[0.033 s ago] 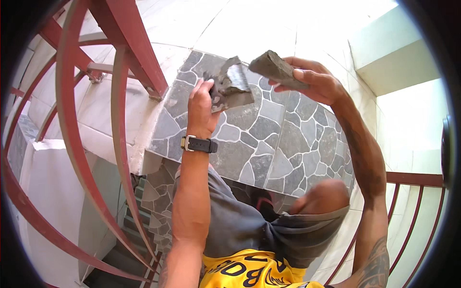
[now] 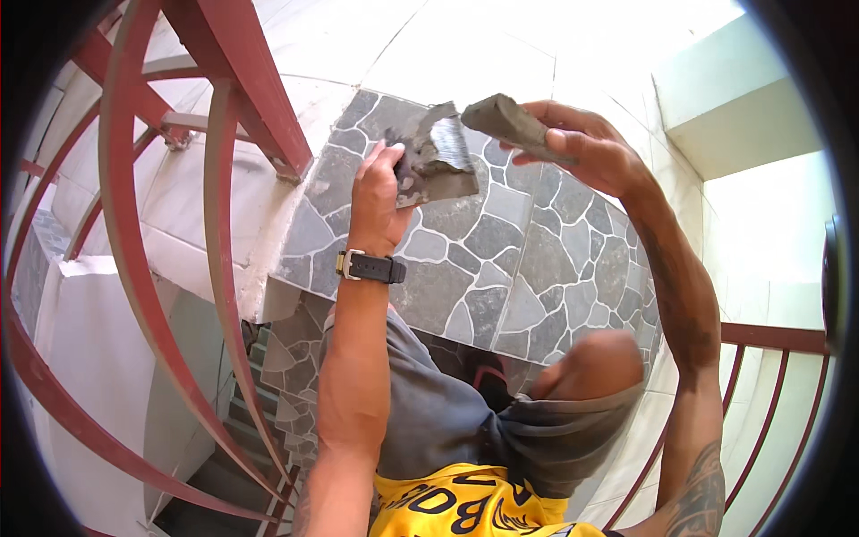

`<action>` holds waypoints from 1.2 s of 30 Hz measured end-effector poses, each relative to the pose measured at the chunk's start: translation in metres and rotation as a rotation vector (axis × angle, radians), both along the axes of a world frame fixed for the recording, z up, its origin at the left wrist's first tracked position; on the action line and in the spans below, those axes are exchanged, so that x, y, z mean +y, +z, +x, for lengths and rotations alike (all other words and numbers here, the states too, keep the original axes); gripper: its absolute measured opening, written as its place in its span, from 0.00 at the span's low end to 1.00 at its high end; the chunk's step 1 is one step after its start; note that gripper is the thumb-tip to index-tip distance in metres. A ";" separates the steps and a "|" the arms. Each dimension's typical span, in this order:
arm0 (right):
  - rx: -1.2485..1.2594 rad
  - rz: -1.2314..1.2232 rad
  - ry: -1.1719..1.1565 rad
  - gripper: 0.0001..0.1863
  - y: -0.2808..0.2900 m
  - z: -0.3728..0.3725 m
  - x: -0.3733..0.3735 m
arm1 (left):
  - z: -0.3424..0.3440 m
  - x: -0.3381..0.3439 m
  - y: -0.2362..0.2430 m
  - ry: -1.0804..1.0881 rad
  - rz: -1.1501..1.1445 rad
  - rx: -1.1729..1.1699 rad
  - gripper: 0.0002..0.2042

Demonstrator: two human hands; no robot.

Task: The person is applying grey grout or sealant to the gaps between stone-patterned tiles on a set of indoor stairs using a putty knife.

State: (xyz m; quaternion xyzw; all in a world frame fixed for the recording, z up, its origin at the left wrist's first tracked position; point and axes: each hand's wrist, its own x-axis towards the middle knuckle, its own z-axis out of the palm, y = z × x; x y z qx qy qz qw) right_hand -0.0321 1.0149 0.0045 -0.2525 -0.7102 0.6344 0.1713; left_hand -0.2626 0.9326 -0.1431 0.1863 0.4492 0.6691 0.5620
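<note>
My left hand (image 2: 380, 192), with a dark watch (image 2: 371, 268) on its wrist, grips a grey, roughly square slab (image 2: 447, 183) at its left edge. Grey, paste-like lumps and a shiny wet patch lie on the slab's face. To the right, my right hand (image 2: 591, 148) pinches a grey, wedge-shaped piece (image 2: 501, 121) between thumb and fingers. Its blunt end points left, close to the slab's upper corner. Whether the two touch is hard to tell. Both are held above a step of grey stone pieces with white joints (image 2: 447, 242).
A red metal railing (image 2: 250, 89) with curved bars stands close on the left, above descending stairs (image 2: 234, 456). Another red railing (image 2: 771, 336) is at the right. White tiles (image 2: 483, 45) lie beyond the step. My bent knee (image 2: 595, 362) is below my right hand.
The slab in my left hand has shifted slightly to the right. The grey wedge-shaped piece in my right hand has turned a little, and its end now looks rounder.
</note>
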 end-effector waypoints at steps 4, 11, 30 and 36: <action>-0.210 0.393 0.014 0.32 0.002 -0.013 -0.014 | 0.006 -0.005 0.027 -0.147 0.016 -0.427 0.12; -0.240 0.940 0.177 0.30 0.001 -0.018 -0.020 | 0.002 -0.025 0.041 -0.036 0.144 -0.394 0.13; 0.076 1.196 0.476 0.33 0.069 -0.081 -0.001 | -0.058 -0.087 0.145 0.172 0.055 0.581 0.14; 0.060 1.293 0.623 0.29 0.092 -0.098 -0.012 | -0.052 -0.118 0.176 0.279 0.020 0.548 0.13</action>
